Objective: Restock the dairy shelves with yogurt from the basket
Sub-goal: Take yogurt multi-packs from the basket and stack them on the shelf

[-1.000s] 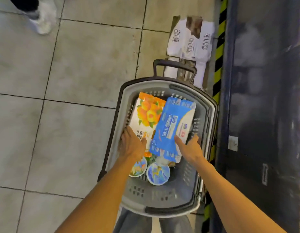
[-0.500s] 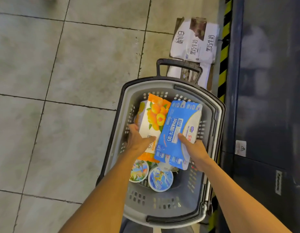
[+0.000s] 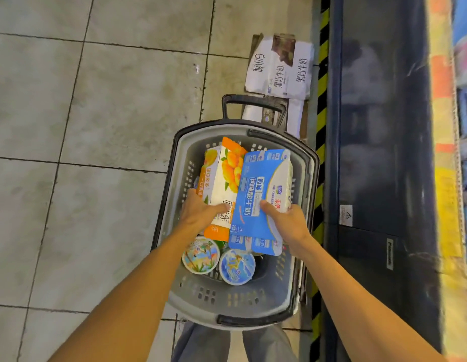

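Both packs sit above the basket (image 3: 175, 178), ready to lift toward the shelves at right. The left hand (image 3: 198, 212) clasps the orange pack (image 3: 222, 178); the right hand (image 3: 284, 220) clasps the blue pack (image 3: 261, 194), fingers probably underneath.

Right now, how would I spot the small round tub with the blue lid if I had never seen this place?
Find the grey shopping basket on the tiled floor beside the dark chiller cabinet. At its near end, below the two big packs, sit two round tubs side by side. Yours is the blue-lidded tub on the right; its neighbour, the beach-picture tub, shows sand and greenery.
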{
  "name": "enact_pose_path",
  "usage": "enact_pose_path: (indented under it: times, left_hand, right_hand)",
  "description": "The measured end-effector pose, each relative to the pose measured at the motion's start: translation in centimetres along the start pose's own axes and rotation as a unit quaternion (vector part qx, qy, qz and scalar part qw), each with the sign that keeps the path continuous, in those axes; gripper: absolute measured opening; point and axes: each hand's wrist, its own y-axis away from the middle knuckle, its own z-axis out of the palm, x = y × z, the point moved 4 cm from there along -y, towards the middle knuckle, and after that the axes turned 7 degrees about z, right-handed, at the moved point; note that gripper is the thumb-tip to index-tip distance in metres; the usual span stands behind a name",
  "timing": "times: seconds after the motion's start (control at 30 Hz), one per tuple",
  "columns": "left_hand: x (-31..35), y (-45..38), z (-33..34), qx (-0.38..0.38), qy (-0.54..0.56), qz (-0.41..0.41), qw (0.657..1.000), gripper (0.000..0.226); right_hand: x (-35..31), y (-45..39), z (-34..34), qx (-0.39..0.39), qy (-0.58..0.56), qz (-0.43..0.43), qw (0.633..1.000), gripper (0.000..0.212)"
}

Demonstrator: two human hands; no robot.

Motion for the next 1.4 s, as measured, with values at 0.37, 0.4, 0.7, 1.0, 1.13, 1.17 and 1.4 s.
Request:
enact_pose_path:
  times: [0.37, 0.4, 0.7, 1.0, 1.13, 1.17, 1.4]
  left_hand:
    - [11.7, 14.1, -13.0, 0.055, 0.106, 0.06, 0.991, 0.065]
    - [13.6, 15.6, -14.0, 0.055, 0.115, 0.076, 0.989, 0.061]
    - [31.8, 31.0, -18.6, -0.016, 0.162, 0.208, 0.965, 0.077]
    - [44.9, 43.8, -13.1, -0.157, 0.139, 0.307, 0.928, 0.075]
    - [48.5, 48.5, -7.6, -0.237, 0.107, 0.326, 0.909, 0.085]
    - [49.2, 49.6, -6.0, -0.254, 0.092, 0.327, 0.905, 0.092]
    - [53.5, 56.9, 5.8, -0.356, 0.007, 0.368, 0.859, 0.098]
  right_hand:
    - [-11.8, 18.7, -1.0, -0.039, -0.041, -0.086, 0.995, 0.046]
    - [-13.2, 20.9, -1.6, -0.029, -0.045, -0.092, 0.994, 0.046]
    - [-24.6, 41.6, -10.0, 0.013, -0.104, -0.202, 0.974, 0.026]
    - [-25.3, 57.5, -22.5, 0.118, -0.19, -0.269, 0.937, 0.039]
    - [-22.0, 62.5, -28.7, 0.177, -0.214, -0.278, 0.919, 0.063]
    - [-20.9, 63.7, -30.2, 0.192, -0.226, -0.274, 0.915, 0.059]
    - [-12.1, 68.8, -39.3, 0.266, -0.314, -0.254, 0.875, 0.072]
